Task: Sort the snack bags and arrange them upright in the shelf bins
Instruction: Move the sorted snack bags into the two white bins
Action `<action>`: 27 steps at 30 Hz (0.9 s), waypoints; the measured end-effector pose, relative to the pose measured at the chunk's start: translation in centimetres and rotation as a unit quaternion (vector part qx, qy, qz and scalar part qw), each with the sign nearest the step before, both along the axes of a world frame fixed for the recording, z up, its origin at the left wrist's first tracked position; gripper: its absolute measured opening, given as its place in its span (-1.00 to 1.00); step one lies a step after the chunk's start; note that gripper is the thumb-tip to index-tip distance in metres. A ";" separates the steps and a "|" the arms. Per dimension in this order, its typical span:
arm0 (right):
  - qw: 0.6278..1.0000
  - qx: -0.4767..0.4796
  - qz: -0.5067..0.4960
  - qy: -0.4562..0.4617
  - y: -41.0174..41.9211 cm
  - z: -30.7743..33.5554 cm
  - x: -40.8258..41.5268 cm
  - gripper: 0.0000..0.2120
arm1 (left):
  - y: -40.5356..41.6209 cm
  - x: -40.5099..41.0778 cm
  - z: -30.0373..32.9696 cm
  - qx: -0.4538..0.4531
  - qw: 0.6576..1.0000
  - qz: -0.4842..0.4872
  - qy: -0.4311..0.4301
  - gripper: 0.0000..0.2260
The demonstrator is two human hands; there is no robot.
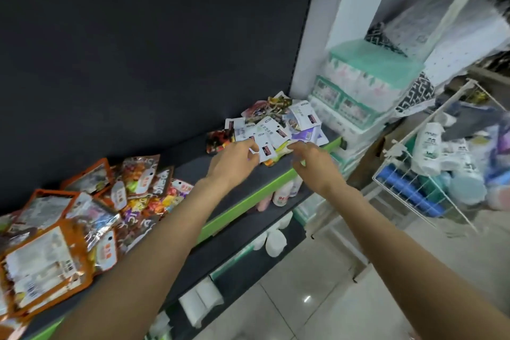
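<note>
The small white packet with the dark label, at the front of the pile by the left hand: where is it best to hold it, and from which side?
Take the small white packet by its near lower edge, coming from the front of the shelf. It lies flat on top of the pile, that edge overhangs toward the person, and the left hand already touches it there. The right hand hovers beside.

Dark back panel (154, 44), green-edged shelf (248, 199), pale glossy floor tiles (331, 292), white wire rack (408, 190) at right.
</note>
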State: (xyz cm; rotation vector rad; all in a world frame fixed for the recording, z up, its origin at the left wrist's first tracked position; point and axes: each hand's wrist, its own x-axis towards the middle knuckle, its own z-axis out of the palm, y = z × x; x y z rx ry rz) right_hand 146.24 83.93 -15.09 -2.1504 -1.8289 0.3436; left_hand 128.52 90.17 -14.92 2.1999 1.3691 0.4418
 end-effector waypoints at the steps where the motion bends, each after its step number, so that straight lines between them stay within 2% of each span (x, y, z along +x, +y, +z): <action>1: 1.000 0.000 0.001 0.006 1.2 -0.1 0.9 -0.61 | 0.9 0.7 -0.1 0.000 1.000 0.007 0.005 -0.79; 4: 1.000 -0.006 0.020 0.016 5.0 -1.1 3.7 -0.59 | 3.6 2.6 -1.2 -0.007 0.999 0.023 0.023 -0.76; 8: 0.997 -0.025 0.067 0.029 9.9 -2.9 7.4 -0.61 | 6.5 5.0 -4.4 -0.038 0.990 -0.027 0.132 -0.69; 10: 0.995 -0.034 0.087 0.032 12.3 -3.8 9.0 -0.60 | 7.7 6.1 -5.8 -0.053 0.987 -0.013 0.153 -0.63; 12: 0.992 -0.045 0.113 0.017 14.2 -4.6 10.3 -0.57 | 8.7 7.3 -6.9 -0.070 0.986 0.019 0.147 -0.47; 15: 0.979 -0.067 0.188 -0.033 16.6 -5.7 11.5 -0.46 | 9.6 9.0 -8.4 -0.103 0.982 0.056 0.149 -0.09; 17: 0.961 -0.095 0.247 -0.082 18.0 -6.3 12.0 -0.39 | 10.1 9.9 -9.2 -0.119 0.975 0.071 0.171 0.01; 19: 0.940 -0.131 0.287 -0.128 19.1 -6.7 12.4 -0.37 | 10.2 10.4 -9.6 -0.133 0.968 0.084 0.193 -0.02; 22: 0.924 -0.164 0.308 -0.154 19.8 -7.2 13.0 -0.37 | 9.5 10.8 -9.8 -0.136 0.960 0.096 0.224 -0.18; 27: 0.924 -0.126 0.323 -0.162 20.5 -7.7 13.6 -0.40 | 8.0 11.2 -9.8 -0.079 0.966 0.116 0.216 -0.39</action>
